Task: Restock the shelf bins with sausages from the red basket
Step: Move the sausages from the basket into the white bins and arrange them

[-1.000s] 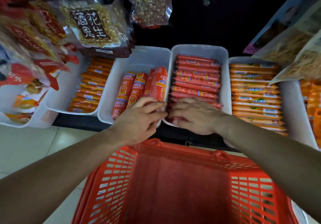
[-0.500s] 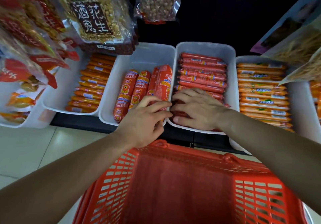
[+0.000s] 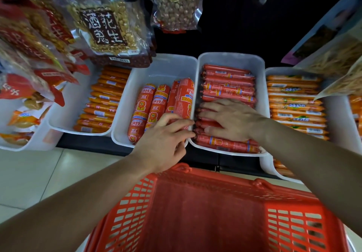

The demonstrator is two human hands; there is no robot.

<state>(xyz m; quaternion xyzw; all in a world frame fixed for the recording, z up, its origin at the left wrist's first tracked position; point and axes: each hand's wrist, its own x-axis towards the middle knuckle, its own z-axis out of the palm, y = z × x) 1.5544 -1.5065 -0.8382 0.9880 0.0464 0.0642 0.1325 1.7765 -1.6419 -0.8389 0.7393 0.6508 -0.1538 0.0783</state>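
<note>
The right hand (image 3: pixel 231 120) is lying flat, fingers spread, on the thin red sausages (image 3: pixel 228 89), which are lying in rows in a white bin (image 3: pixel 231 58). The left hand (image 3: pixel 164 142) is bending its fingers over the bin's left wall; I cannot tell if it is holding anything. The red basket (image 3: pixel 127 218) is sitting just below both hands

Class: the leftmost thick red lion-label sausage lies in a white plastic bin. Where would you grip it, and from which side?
Likely best: grip the leftmost thick red lion-label sausage round its middle, from above and its left. It lies flat, front to back; the white plastic bin is bare on its left, leaving finger room, while a second thick sausage crowds its right.
</note>
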